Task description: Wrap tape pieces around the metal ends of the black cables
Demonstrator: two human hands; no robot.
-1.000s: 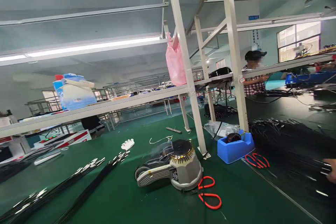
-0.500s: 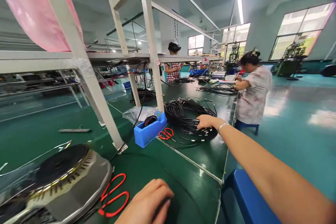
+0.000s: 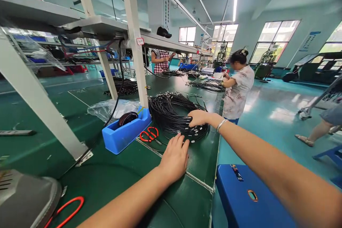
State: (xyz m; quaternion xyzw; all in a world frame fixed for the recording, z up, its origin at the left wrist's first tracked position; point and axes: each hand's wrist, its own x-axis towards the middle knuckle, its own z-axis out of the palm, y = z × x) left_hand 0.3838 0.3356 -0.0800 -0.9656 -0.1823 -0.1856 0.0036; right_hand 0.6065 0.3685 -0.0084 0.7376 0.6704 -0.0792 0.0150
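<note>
A large coil of black cables (image 3: 167, 114) with small metal ends lies on the green tabletop. My right hand (image 3: 199, 118), with a bracelet at its wrist, grips the coil's near right side; its fingertips are partly hidden among the strands. In front of the coil, my left hand (image 3: 175, 156) reaches forward, palm down. Its fingers are extended and hold nothing, their tips close to the nearest cable ends; I cannot tell whether they touch. Red-handled scissors (image 3: 149, 134) lie just left of the coil.
A blue tape dispenser (image 3: 125, 131) stands beside a white shelf post (image 3: 136, 64). Further cables (image 3: 207, 85) lie toward a seated person (image 3: 237, 82). A blue stool (image 3: 248, 192) is at the lower right. Second red-handled scissors (image 3: 71, 210) lie lower left, beside a grey device (image 3: 26, 199).
My left hand has moved forward from the near tabletop to the front of the coil, its fingers straightening. My right hand stays on the cables. The view has swung right.
</note>
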